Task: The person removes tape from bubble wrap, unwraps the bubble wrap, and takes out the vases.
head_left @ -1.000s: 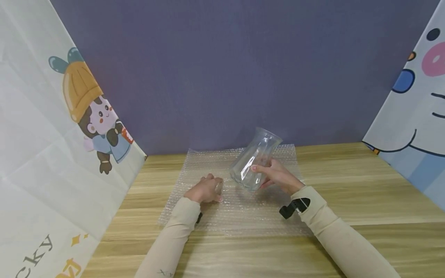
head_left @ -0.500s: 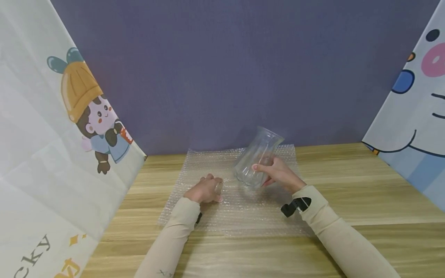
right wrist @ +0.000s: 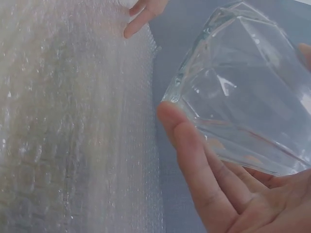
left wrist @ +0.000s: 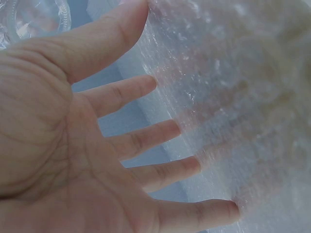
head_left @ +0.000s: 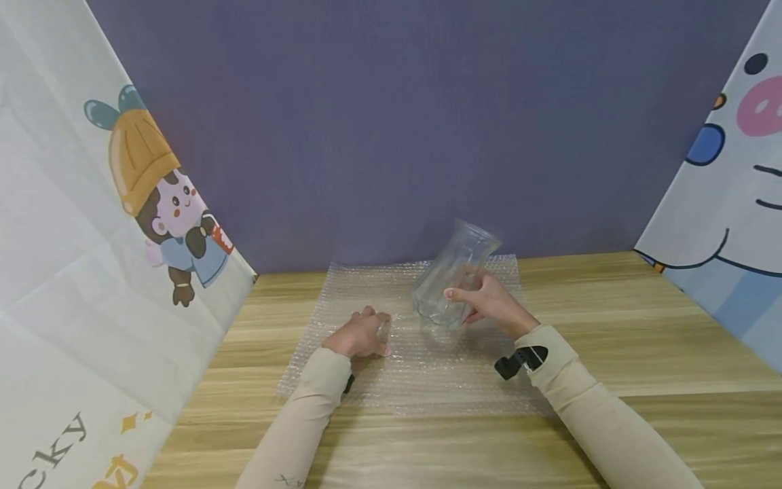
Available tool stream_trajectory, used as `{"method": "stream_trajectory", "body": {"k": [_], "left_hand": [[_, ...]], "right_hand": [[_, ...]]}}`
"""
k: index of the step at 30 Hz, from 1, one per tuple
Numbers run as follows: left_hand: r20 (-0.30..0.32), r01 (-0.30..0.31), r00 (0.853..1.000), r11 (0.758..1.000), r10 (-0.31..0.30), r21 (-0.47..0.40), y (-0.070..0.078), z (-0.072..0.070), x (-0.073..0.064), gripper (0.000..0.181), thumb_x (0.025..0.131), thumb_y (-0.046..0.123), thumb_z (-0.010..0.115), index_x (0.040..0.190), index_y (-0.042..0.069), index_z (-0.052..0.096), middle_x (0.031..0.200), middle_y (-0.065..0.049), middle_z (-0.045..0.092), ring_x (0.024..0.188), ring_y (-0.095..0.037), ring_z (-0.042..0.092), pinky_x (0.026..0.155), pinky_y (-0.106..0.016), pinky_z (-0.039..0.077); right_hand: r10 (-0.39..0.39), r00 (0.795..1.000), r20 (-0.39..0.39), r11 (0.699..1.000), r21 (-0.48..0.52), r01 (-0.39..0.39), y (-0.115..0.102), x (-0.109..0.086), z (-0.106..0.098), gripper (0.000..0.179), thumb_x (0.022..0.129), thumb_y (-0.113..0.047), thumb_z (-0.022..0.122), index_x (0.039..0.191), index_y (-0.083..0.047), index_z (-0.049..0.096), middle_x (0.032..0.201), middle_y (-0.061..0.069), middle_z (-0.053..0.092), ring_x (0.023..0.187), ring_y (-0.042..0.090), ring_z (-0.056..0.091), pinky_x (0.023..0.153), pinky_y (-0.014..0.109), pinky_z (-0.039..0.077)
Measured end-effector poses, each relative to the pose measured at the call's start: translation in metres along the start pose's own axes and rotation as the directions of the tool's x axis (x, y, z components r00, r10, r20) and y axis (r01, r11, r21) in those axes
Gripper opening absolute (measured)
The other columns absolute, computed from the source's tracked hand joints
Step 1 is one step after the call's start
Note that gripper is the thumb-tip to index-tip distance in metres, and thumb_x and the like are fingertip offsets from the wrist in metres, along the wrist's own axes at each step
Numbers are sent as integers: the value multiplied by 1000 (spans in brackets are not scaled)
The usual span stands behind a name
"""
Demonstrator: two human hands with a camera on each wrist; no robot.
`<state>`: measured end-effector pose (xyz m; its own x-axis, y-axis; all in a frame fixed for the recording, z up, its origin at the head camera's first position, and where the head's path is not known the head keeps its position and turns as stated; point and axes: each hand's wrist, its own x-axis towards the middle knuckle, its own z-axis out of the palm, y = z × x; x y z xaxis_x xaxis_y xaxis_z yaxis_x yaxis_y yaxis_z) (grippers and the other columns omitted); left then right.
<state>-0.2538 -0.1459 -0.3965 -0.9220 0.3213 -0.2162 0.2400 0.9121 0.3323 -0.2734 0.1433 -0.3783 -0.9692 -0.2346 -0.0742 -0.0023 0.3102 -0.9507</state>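
Note:
My right hand (head_left: pixel 493 304) holds a clear glass vase (head_left: pixel 449 272) with a flared mouth, tilted so its mouth leans toward the far right. Fingers and thumb spread round its lower body; the thick faceted base (right wrist: pixel 218 29) shows in the right wrist view. Beneath lies a sheet of clear bubble wrap (head_left: pixel 366 285). My left hand (head_left: pixel 362 334) rests on this sheet, left of the vase. Its fingers (left wrist: pixel 150 131) are extended, with their tips at the bubble wrap in the left wrist view.
The bubble wrap lies on a wood-grain table (head_left: pixel 611 326). A dark blue-purple panel (head_left: pixel 391 136) rises along the back. Printed white sheets with cartoon figures stand at the left (head_left: pixel 61 238) and right (head_left: pixel 733 204).
The vase and my right hand have shifted slightly to the right and away from me. My left hand has stayed in place on the bubble wrap.

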Motion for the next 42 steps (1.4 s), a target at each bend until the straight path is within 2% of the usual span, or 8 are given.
{"method": "stream_trajectory", "body": {"k": [7, 18, 27, 32, 35, 42], "left_hand": [[-1, -3, 1000, 1000, 3, 0, -1, -1, -2, 75, 85, 29, 82, 151, 15, 50, 147, -18, 48, 139, -42, 44, 110, -63, 46], [0, -5, 1000, 1000, 5, -1, -3, -3, -4, 74, 86, 28, 81, 151, 14, 50, 147, -19, 48, 139, -44, 43, 110, -64, 46], [9, -8, 1000, 1000, 9, -7, -4, -3, -4, 74, 86, 29, 81, 152, 14, 49, 150, -19, 46, 143, -44, 40, 113, -63, 42], [11, 4, 1000, 1000, -3, -11, -5, -6, -6, 74, 86, 28, 81, 152, 15, 49, 149, -18, 47, 143, -43, 41, 113, -63, 43], [8, 3, 1000, 1000, -3, -14, -5, -7, -7, 74, 86, 27, 81, 152, 15, 49, 148, -17, 48, 141, -41, 42, 113, -62, 43], [9, -5, 1000, 1000, 5, -29, -7, -6, -7, 75, 84, 28, 82, 151, 15, 50, 147, -16, 50, 139, -39, 45, 113, -60, 44]], "right_hand": [[6, 1000, -8, 1000, -9, -6, -2, -1, -2, 102, 87, -45, 80, 162, -8, 22, 156, 28, 36, 66, 23, 65, 76, 45, 65], [-14, 999, -43, 999, -41, 12, -4, 0, -5, 97, 87, -44, 80, 159, -5, 27, 146, 26, 45, 76, 23, 66, 72, 42, 65], [-30, 996, -88, 997, -77, 24, -9, 1, -13, 94, 85, -44, 81, 157, -10, 32, 135, 25, 52, 70, 22, 66, 75, 50, 64], [-30, 995, -97, 997, -75, 23, -11, 1, -15, 97, 85, -43, 82, 158, -8, 29, 130, 24, 51, 72, 22, 67, 78, 54, 63], [-31, 994, -105, 997, -70, 24, -11, 0, -16, 100, 85, -42, 82, 160, -8, 25, 132, 25, 50, 76, 22, 67, 78, 51, 64], [-35, 992, -123, 998, -48, 29, -14, -3, -17, 102, 85, -41, 83, 161, -9, 23, 137, 26, 51, 69, 22, 68, 75, 52, 64]]}}
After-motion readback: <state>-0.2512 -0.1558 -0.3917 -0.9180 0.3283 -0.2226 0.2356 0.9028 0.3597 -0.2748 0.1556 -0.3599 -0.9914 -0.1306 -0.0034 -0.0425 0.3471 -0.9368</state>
